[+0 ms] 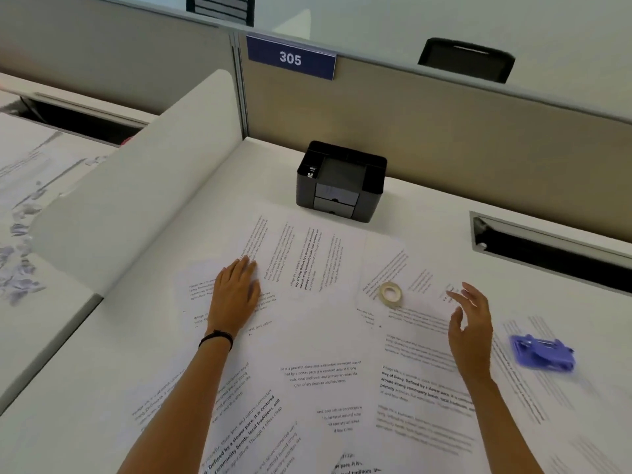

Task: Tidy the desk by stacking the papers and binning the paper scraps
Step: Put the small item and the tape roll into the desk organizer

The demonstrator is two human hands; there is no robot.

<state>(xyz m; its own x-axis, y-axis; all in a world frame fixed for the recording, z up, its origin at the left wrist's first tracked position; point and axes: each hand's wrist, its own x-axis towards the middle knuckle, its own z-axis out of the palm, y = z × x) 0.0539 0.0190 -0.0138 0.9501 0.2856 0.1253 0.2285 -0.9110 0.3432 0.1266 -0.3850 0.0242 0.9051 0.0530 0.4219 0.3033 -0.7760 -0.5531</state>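
White printed papers (307,336) overlap askew (too layered to count); one tape roll (390,294). Left hand (236,295) presses flat; right hand (472,323) hovers, fingers spread, empty.

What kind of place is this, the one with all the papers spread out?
Most likely an open-plan office workstation: a desk walled by partition panels, a blue sign reading 305 on the panel, and a black office chair beyond it. The black desk organizer fits that too.
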